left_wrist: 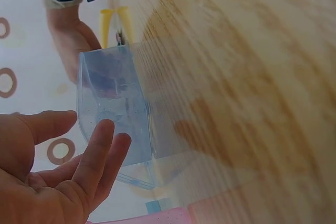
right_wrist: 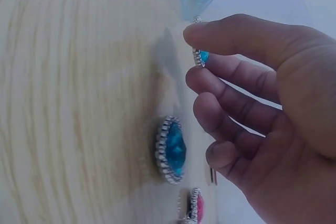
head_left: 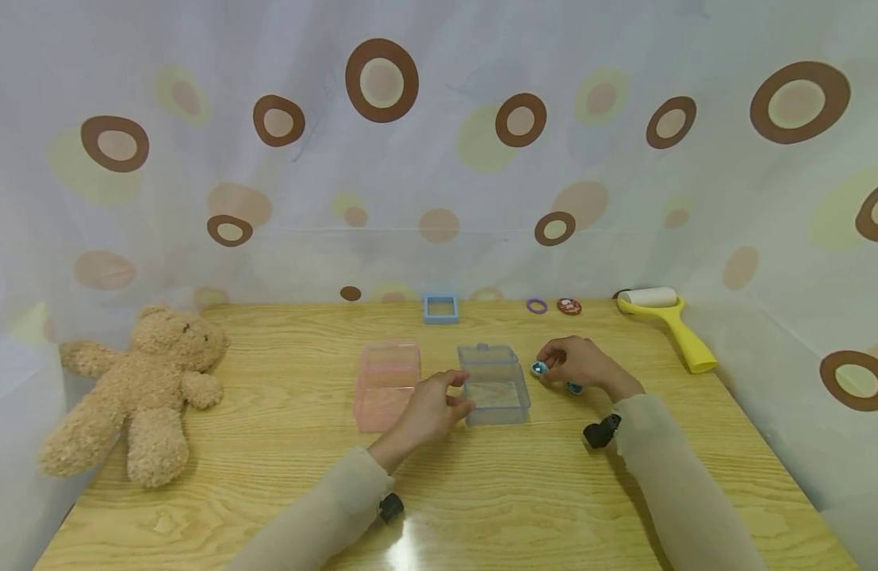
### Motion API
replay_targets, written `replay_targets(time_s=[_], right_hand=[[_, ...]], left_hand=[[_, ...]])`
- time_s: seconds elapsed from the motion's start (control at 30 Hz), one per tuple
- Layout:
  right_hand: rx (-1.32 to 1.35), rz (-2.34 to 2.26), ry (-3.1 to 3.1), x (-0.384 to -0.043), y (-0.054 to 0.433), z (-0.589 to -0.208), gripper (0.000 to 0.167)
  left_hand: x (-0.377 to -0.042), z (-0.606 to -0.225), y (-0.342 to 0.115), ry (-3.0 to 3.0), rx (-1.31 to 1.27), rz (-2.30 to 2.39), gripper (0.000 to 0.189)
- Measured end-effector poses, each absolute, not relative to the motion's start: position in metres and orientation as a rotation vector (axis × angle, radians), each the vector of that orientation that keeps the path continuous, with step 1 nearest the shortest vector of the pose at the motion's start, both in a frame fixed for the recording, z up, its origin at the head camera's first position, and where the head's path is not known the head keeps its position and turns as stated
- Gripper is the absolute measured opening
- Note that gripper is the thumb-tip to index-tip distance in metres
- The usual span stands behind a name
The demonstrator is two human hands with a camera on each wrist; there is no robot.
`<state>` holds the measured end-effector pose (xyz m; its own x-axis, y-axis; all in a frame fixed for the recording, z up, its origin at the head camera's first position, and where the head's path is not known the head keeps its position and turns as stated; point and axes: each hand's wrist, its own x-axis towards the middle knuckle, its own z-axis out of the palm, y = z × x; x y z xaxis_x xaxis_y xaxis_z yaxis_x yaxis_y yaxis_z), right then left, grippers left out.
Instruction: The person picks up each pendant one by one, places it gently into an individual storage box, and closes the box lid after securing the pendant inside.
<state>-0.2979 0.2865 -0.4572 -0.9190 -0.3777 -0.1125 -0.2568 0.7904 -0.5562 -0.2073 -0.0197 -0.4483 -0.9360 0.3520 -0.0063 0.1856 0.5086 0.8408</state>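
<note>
My right hand (head_left: 580, 361) pinches a blue gem with a silver beaded rim (right_wrist: 198, 57) between thumb and fingers, just right of the clear blue box (head_left: 497, 415). A second blue gem (right_wrist: 172, 149) lies on the table below that hand, partly hidden in the head view. Beyond it in the right wrist view is a pink gem (right_wrist: 196, 204). My left hand (head_left: 430, 408) is at the blue box's left side, thumb and fingers spread and holding nothing. Whether its fingertips touch the box I cannot tell. The box's lid (head_left: 487, 354) is tipped back.
A clear pink box (head_left: 380, 412) stands left of the blue one, partly behind my left hand. Along the back lie a blue square frame (head_left: 441, 319), a purple ring (head_left: 536, 311) and a red round badge (head_left: 569, 306). A yellow-handled roller (head_left: 688, 341) is right, a teddy bear (head_left: 153, 388) left.
</note>
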Motion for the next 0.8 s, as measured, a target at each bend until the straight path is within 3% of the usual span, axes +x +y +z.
replay_targets(time_s=[0.8], right_hand=[[-0.564, -0.883, 2.811, -0.28, 0.276, -0.427, 0.024]], left_hand=[[-0.207, -0.448, -0.02, 2.559, 0.45, 1.405, 0.055]])
